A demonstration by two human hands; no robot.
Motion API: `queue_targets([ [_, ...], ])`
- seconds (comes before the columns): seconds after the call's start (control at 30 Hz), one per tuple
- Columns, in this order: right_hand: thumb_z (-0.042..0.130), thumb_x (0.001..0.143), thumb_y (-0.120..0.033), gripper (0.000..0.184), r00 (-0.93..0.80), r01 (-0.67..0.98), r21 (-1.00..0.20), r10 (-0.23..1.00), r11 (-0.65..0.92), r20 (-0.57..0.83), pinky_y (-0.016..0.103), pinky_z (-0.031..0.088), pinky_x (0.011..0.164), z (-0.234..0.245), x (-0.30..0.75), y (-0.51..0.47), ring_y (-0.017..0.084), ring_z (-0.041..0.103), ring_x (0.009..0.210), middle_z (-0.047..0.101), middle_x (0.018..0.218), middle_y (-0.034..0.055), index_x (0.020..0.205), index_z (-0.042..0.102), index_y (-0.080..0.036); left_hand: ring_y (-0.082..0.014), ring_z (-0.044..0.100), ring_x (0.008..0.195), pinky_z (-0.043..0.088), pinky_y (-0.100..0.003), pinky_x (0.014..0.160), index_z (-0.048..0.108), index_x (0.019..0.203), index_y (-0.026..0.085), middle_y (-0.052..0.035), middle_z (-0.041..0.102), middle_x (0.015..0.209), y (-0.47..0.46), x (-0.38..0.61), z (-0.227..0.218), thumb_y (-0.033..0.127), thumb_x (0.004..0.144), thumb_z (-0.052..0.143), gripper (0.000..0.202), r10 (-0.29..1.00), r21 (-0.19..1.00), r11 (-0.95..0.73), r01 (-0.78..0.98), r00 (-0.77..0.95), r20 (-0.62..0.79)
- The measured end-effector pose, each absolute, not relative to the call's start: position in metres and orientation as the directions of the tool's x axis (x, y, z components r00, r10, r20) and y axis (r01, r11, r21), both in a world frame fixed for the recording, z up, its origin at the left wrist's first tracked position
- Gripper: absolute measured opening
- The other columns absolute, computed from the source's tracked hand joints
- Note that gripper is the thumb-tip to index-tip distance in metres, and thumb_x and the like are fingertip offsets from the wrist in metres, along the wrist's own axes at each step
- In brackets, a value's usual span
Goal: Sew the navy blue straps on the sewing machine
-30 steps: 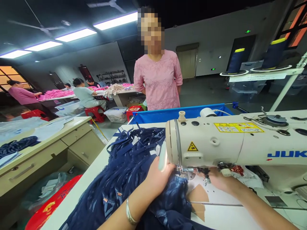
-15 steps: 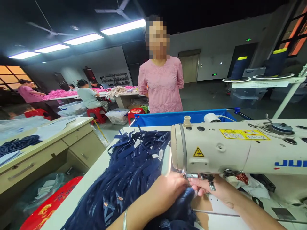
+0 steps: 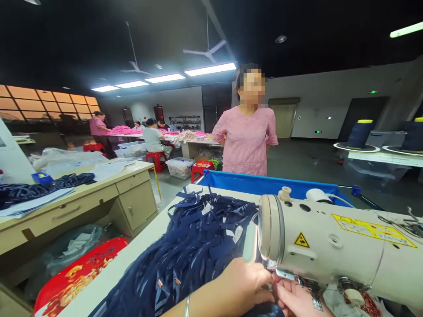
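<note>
Under the head of a white sewing machine (image 3: 307,242), my two hands meet close to the needle area. My left hand (image 3: 244,281) is closed with its fingers bent over navy fabric (image 3: 266,309). My right hand (image 3: 295,297) pinches at the same spot from the right, fingertips nearly touching the left ones. The exact edge between the fingers is hidden. A heap of navy strap-like pieces (image 3: 188,246) with white tags covers the table left of the machine. A pale, lit bar (image 3: 250,242) stands beside the machine head, just above my left hand.
A blue cloth bin (image 3: 277,182) lies behind the table, with a person in a pink top (image 3: 246,136) standing beyond it. To the left are a cream desk (image 3: 99,193) and a red patterned stool (image 3: 79,277). Navy thread cones (image 3: 360,134) stand at right.
My view has swung left and up, so everything sits further right and lower. Both hands stay at the needle area, and the person in pink has turned the head slightly.
</note>
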State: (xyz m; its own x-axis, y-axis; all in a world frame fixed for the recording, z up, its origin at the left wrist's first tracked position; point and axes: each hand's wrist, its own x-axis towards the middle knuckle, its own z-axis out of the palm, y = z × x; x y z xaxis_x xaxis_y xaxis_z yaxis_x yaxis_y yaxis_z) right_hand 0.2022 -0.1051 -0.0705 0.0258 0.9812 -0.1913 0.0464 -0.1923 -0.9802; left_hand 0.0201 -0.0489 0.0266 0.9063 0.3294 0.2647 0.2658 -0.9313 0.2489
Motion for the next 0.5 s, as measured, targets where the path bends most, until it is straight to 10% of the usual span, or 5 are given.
queue_targets([
  [0.17, 0.067, 0.052, -0.077, 0.06, 0.083, -0.109, -0.981, 0.982, -0.161, -0.17, 0.024, 0.038, 0.048, -0.098, 0.199, -0.095, 0.012, 0.049, 0.049, 0.057, 0.059, -0.0026, 0.076, 0.051, -0.023, -0.0133, 0.064, 0.081, 0.046, -0.019, 0.072, 0.06, 0.093, 0.024, 0.0027, 0.068, 0.088, -0.044, 0.02, 0.016, 0.034, 0.091, 0.052, 0.012, 0.355, 0.241, -0.924, 0.296, 0.899, 0.257],
  [0.5, 0.056, 0.07, -0.063, 0.041, -0.026, 0.093, -0.981, 0.984, -0.172, -0.175, 0.034, 0.051, 0.065, -0.033, 0.194, -0.114, 0.02, 0.061, 0.064, 0.065, 0.067, 0.0034, 0.076, 0.063, -0.022, -0.013, 0.063, 0.079, 0.044, -0.018, 0.075, 0.067, 0.087, 0.021, 0.0011, 0.069, 0.083, -0.038, 0.02, 0.015, 0.026, 0.087, 0.059, 0.009, 0.436, 0.493, -0.82, 0.292, 0.876, 0.207],
])
